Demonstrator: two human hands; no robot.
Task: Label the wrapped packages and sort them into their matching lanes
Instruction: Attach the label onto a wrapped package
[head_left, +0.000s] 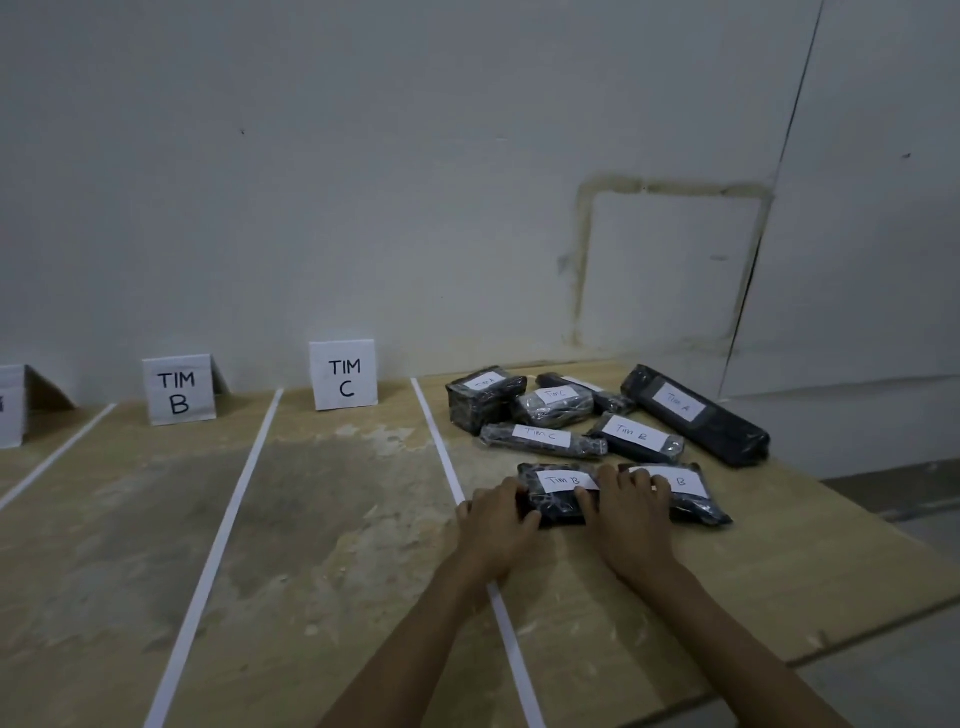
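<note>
Package marked Tim B, seemingly light, soft and slippery, is lying on the worktop just beside the Tim C lane while the left hand and right hand are clasping its two ends, the safest hold.

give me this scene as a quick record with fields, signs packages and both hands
lane signs: TIM B, TIM C, one cut off at left
packages: labelled black pile, right of the TIM C lane
left hand: grips near Tim B package at its left end
right hand: lies over its right end, grip unclear
</note>
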